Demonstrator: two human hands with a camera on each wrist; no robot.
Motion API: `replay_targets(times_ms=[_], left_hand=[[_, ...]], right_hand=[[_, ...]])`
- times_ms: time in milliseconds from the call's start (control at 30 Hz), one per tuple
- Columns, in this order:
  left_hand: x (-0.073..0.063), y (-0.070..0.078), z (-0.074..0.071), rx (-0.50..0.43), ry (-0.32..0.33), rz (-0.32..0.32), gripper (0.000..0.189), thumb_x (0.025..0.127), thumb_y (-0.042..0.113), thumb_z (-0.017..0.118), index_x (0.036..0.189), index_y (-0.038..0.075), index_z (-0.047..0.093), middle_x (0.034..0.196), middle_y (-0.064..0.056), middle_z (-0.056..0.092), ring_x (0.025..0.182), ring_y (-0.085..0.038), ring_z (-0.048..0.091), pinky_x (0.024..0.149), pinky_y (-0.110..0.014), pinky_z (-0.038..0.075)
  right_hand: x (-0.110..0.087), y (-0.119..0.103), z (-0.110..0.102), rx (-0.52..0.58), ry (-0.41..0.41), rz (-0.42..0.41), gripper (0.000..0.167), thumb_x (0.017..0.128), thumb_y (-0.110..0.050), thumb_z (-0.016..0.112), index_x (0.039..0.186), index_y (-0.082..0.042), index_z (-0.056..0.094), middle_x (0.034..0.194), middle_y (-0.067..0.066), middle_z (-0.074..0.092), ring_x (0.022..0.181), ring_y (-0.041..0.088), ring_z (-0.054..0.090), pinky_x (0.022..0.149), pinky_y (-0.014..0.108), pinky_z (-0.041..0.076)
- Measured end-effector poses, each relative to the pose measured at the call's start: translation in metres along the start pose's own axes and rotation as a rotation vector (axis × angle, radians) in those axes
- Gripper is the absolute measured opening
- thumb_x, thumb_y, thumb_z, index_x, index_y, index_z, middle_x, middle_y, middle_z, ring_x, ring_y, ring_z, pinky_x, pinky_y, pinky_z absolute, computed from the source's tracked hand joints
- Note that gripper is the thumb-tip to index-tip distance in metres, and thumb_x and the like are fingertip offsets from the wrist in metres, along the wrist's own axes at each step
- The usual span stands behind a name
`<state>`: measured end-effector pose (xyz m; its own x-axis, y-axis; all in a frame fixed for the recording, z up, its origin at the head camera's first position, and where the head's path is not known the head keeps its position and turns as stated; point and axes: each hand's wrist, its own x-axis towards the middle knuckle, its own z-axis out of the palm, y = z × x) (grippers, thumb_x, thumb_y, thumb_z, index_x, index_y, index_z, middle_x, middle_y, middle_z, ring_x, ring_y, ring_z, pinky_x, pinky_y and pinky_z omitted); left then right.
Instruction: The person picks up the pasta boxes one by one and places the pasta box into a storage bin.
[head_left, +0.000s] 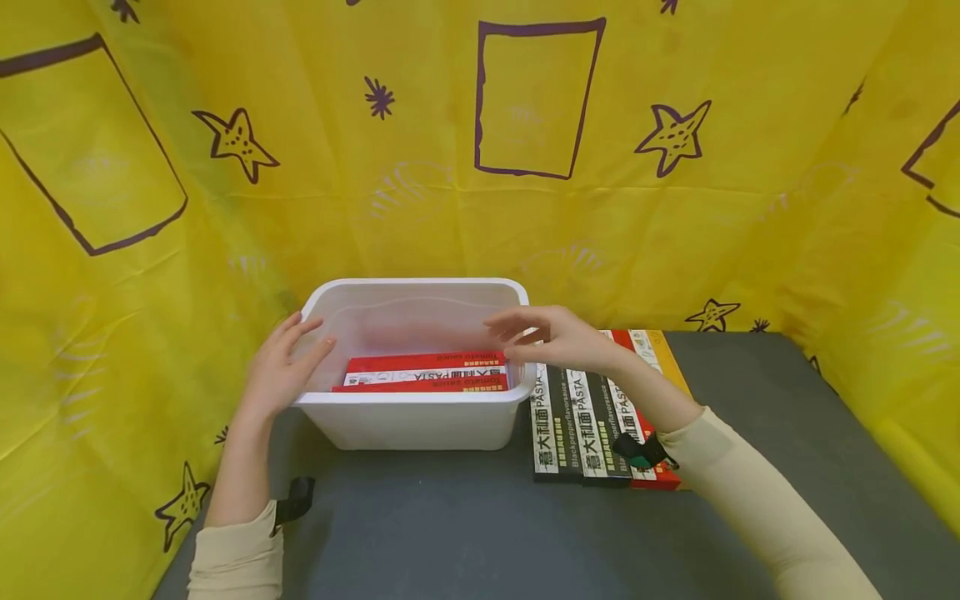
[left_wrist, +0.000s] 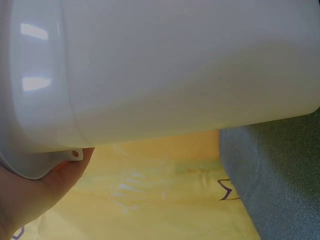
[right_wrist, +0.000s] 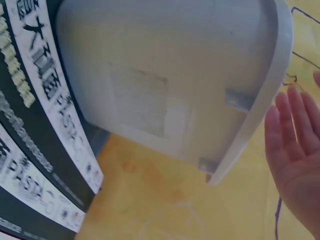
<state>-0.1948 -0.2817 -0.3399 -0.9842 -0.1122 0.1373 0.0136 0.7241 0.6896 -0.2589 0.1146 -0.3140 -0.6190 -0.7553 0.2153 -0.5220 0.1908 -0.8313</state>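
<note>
A white plastic bin (head_left: 420, 427) stands at the back of the table, with red tomato-sauce pasta boxes (head_left: 416, 387) lying inside it. At its left rim is my left hand (head_left: 276, 367), fingers loosely spread and holding nothing; the left wrist view shows part of that hand (left_wrist: 50, 192) beside the bin's rim, its fingers mostly hidden. My right hand (head_left: 558, 335) hovers by the right rim with fingers extended over the bin. In the right wrist view, the right hand's fingers (right_wrist: 295, 120) are nearly straight, with nothing in them.
Right of the bin, black pasta boxes (head_left: 567, 425), a red one (head_left: 656, 477) and a yellow one (head_left: 667, 358) lie side by side, partly under the right forearm. A yellow patterned curtain (head_left: 427, 233) surrounds the dark grey table (head_left: 450, 525).
</note>
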Motion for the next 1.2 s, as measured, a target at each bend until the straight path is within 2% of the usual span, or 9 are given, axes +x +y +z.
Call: replay_targets(times_ms=[200,400,533,733,967,1200], left_hand=[[0.001,-0.001,0.001,0.0,0.001,-0.001,0.068,0.096,0.051,0.051,0.148,0.008,0.041,0.159,-0.02,0.019,0.141,-0.049,0.018,0.099,-0.077,0.021],[0.002,-0.002,0.002,0.008,0.0,0.0,0.068,0.097,0.051,0.051,0.148,0.008,0.041,0.159,-0.02,0.019,0.141,-0.05,0.018,0.099,-0.077,0.021],[0.003,-0.002,0.002,0.004,-0.001,-0.011,0.069,0.096,0.052,0.05,0.148,0.008,0.04,0.159,-0.02,0.018,0.141,-0.05,0.017,0.099,-0.078,0.02],[0.004,-0.004,0.003,0.007,-0.003,-0.014,0.069,0.096,0.053,0.05,0.148,0.008,0.04,0.159,-0.02,0.018,0.141,-0.05,0.017,0.098,-0.078,0.02],[0.004,-0.004,0.003,0.014,0.0,-0.013,0.069,0.096,0.052,0.05,0.148,0.007,0.04,0.159,-0.02,0.018,0.141,-0.05,0.017,0.098,-0.078,0.02],[0.004,-0.003,0.002,0.017,-0.001,-0.008,0.068,0.097,0.051,0.05,0.148,0.008,0.04,0.159,-0.02,0.018,0.141,-0.05,0.017,0.099,-0.078,0.02]], right_hand=[[-0.02,0.009,0.002,0.152,0.215,0.115,0.038,0.09,-0.008,0.068,0.127,-0.008,0.063,0.116,0.012,0.067,0.105,0.027,0.062,0.087,0.034,0.052],[-0.041,0.014,0.001,0.214,0.337,0.213,0.03,0.089,-0.015,0.071,0.117,-0.005,0.066,0.106,0.012,0.067,0.098,0.023,0.062,0.088,0.037,0.052],[-0.053,0.024,0.001,0.238,0.366,0.255,0.027,0.09,-0.014,0.071,0.114,-0.003,0.065,0.103,0.008,0.067,0.096,0.021,0.063,0.088,0.034,0.051],[-0.07,0.036,0.003,0.26,0.386,0.317,0.026,0.09,-0.019,0.071,0.113,-0.007,0.065,0.107,0.005,0.068,0.101,0.026,0.063,0.09,0.033,0.05],[-0.092,0.053,0.004,0.254,0.406,0.373,0.024,0.091,-0.022,0.07,0.111,-0.009,0.066,0.105,0.003,0.067,0.097,0.02,0.063,0.09,0.035,0.05],[-0.117,0.076,0.006,0.258,0.42,0.43,0.026,0.093,-0.021,0.068,0.113,-0.006,0.064,0.106,0.003,0.066,0.103,0.037,0.058,0.094,0.049,0.047]])
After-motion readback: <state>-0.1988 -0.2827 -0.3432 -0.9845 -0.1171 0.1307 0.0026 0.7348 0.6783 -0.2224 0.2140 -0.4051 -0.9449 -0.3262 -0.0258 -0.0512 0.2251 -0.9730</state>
